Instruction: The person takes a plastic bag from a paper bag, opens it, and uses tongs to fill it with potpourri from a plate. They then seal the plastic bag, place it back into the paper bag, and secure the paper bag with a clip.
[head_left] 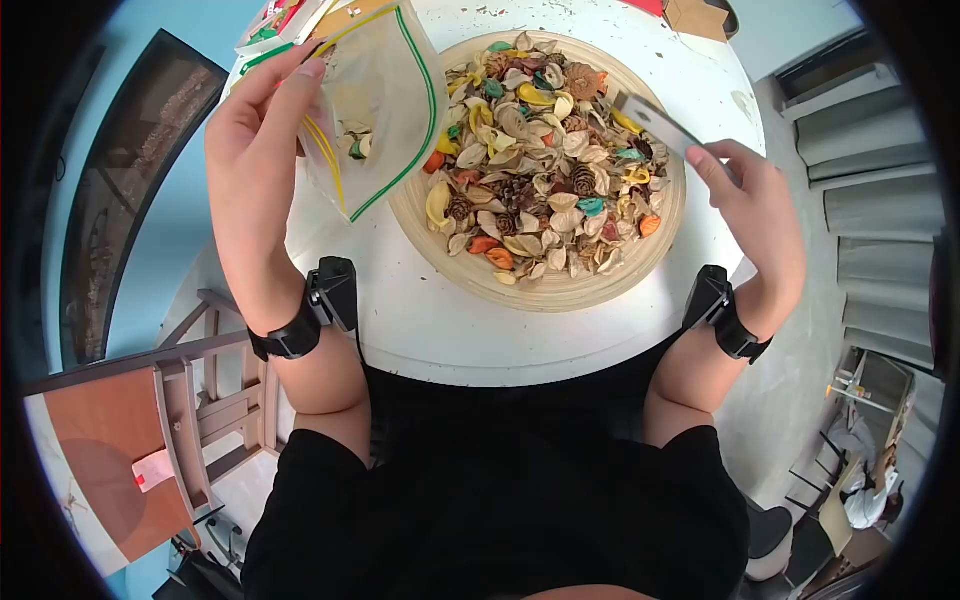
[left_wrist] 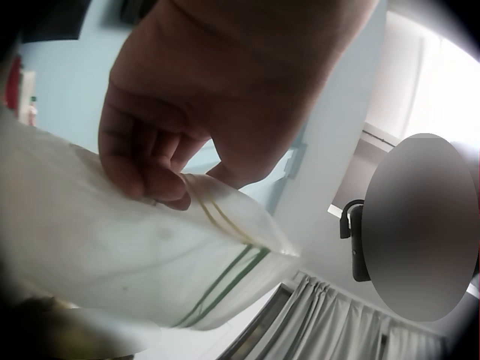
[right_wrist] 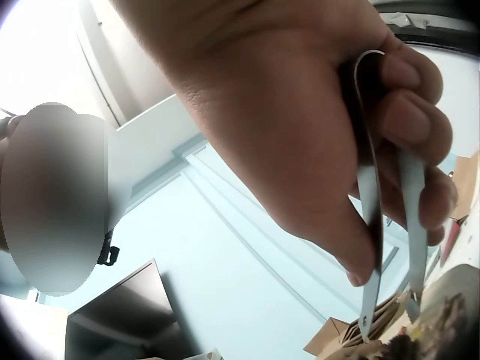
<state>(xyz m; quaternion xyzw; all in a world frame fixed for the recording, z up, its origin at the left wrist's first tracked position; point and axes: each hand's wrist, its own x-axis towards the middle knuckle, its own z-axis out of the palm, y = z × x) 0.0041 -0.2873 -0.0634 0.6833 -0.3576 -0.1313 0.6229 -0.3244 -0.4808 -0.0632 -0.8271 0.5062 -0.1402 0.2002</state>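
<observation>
My left hand [head_left: 252, 135] pinches the edge of a clear zip bag [head_left: 390, 120] with yellow and green seal strips. The bag's mouth gapes, and a few dried petals [head_left: 356, 140] show inside it. Between the thumb and fingers of my right hand [head_left: 757, 195] are metal tongs [head_left: 660, 125], bent in a U, as the right wrist view shows. Their tips stand apart, over the right back part of a heap of potpourri [head_left: 540, 165]. Dried petals, small cones and orange, yellow and teal pieces make up the heap, on a round wooden plate [head_left: 470, 283].
The plate sits on a round white table [head_left: 420, 340], with the bag overlapping its left side in the head view. At the back left are red and green packages [head_left: 275, 22]; a brown cardboard piece [head_left: 697, 18] lies at the back right. Crumbs dot the tabletop.
</observation>
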